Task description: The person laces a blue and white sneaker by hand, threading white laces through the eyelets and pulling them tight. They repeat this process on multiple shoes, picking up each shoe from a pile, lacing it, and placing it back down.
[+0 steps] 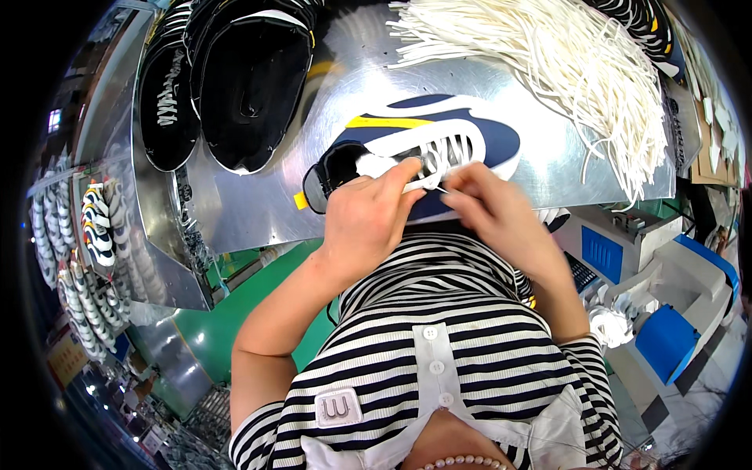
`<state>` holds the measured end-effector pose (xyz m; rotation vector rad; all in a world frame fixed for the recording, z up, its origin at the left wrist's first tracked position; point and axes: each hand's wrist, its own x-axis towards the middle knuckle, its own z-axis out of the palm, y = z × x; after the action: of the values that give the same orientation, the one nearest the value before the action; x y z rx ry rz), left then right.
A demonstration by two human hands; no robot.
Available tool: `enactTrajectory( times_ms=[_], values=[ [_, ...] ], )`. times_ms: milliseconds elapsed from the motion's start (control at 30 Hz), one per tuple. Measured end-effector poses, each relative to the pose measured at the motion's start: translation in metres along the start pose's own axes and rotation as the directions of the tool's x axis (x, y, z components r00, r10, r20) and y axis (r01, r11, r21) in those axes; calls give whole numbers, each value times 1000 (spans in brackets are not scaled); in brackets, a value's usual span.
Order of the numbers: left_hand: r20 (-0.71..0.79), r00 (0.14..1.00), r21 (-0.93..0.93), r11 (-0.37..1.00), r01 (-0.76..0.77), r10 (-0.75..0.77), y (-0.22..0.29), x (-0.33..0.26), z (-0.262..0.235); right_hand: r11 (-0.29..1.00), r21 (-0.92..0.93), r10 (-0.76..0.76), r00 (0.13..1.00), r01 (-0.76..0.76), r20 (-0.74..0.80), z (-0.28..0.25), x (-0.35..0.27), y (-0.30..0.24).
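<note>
While both hands' fingers (407,174) pinch the limp white lace (427,184), the soft navy sneaker upper (439,137) looks light, best gripped near its eyelets.

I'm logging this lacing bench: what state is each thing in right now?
navy shoe upper: lying flat on the metal table, partly laced.
white lace: pinched by left hand and right hand.
loose laces: piled, unused.
black uppers: stacked.

Navy shoe upper (478,137) w/ white & yellow stripes, white laces (580,70).
</note>
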<state>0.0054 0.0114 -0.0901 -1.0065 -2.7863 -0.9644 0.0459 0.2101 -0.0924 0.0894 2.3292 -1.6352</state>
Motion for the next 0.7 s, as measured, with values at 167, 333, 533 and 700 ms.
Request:
enactTrajectory(
  times_ms=[167, 333, 533, 700],
  values=[
    [252, 957, -189, 963, 191, -141, 6, 13, -14, 967, 128, -159, 918, 218, -365, -34, 6, 6],
    [428, 894, -111, 974, 199, -134, 6, 21, -30, 934, -258, -349, 794, 249, -497, -11, 45, 29],
    [333, 940, -15, 996, 89, -79, -6, 7, -35, 959, -102, -283, 876, 265, -389, -18, 36, 27],
    [250, 967, -115, 991, 73, -43, -10, 10, -24, 836, -131, -542, 839, 533, -51, -29, 26, 23]
  ],
)
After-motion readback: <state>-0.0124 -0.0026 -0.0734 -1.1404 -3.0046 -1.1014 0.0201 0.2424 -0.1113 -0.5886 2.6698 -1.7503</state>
